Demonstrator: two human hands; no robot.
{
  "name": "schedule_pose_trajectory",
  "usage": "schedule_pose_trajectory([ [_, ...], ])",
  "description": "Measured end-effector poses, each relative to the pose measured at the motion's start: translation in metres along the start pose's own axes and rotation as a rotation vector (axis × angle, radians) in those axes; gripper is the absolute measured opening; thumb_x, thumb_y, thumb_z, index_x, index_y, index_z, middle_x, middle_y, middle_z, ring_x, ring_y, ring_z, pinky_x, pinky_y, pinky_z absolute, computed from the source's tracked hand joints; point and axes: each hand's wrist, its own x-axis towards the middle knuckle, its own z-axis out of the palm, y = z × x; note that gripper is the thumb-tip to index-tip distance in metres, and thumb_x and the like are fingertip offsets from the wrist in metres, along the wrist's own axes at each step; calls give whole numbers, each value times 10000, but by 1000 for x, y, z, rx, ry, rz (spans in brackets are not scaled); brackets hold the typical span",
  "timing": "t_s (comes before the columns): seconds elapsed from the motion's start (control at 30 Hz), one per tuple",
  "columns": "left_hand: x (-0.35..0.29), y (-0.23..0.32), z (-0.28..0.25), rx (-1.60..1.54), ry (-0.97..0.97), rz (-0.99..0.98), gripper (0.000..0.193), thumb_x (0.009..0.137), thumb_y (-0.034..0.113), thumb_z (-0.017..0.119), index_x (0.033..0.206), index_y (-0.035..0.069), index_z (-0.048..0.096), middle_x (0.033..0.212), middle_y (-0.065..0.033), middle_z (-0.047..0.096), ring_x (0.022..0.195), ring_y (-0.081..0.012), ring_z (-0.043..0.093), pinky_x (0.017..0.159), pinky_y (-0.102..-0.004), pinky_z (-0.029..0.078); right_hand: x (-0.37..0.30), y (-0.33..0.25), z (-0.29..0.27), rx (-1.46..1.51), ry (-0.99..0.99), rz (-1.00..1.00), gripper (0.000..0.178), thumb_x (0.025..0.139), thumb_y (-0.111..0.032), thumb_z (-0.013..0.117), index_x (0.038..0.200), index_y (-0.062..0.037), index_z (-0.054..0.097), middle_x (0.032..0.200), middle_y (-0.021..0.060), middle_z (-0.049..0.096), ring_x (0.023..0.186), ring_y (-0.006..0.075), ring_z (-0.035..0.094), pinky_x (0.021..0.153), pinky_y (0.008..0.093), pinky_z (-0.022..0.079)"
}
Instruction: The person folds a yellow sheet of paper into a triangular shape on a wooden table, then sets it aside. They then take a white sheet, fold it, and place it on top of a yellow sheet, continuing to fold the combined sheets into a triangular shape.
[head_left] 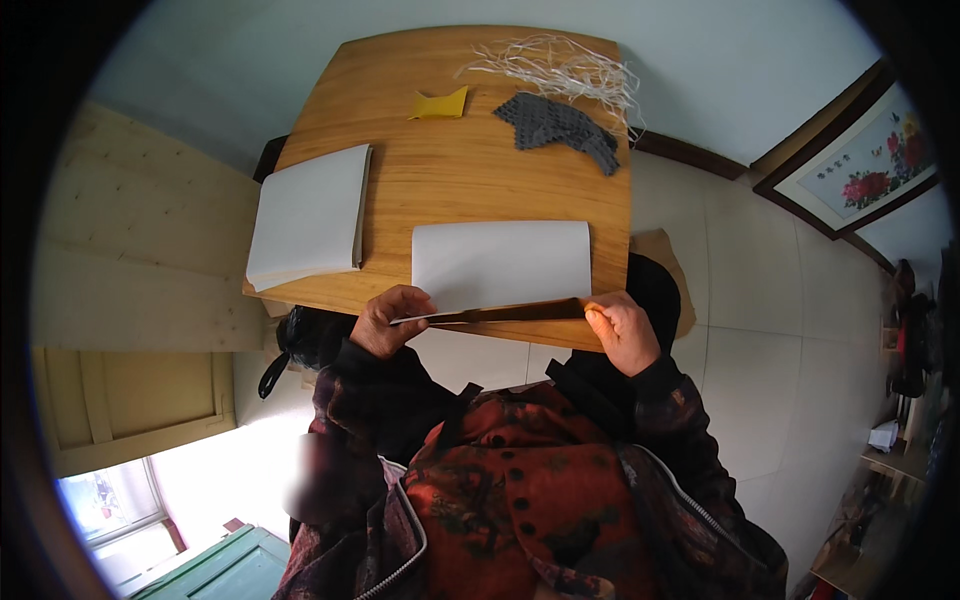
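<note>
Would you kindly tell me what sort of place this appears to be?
Probably a room in a home, judging by the wooden table, the pale tiled floor and the framed flower picture on the right.

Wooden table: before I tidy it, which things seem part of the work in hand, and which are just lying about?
In use:
brown strip held by left hand and right hand
white sheet beside it, perhaps joined

Apparently lying about:
white papers at left, possibly spares
yellow piece
grey textured piece
white strands
</note>
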Motion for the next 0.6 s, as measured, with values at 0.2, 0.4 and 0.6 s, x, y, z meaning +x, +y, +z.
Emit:
schedule_pose_trajectory([
  [0.2,13,-17,0,185,182,50,86,928,85,660,970,11,655,812,14,646,780,-63,564,715,-237,459,17,4,-1,27,-2,198,237,927,-193,631,811,4,567,730,211,594,650,403,586,532,415,444],
  [0.4,39,-22,12,146,378,12,102,925,90,623,902,-3,660,763,-24,672,692,-82,607,646,-249,475,33,6,14,89,142,208,194,946,-117,610,815,7,538,681,138,614,578,196,577,560,302,454],
  [0.6,51,-10,18,505,522,-45,174,885,163,656,851,-7,655,671,-107,682,596,-185,657,571,-312,494,55,15,26,-46,224,258,93,907,-141,634,888,-66,582,724,142,650,650,351,645,554,435,488],
])
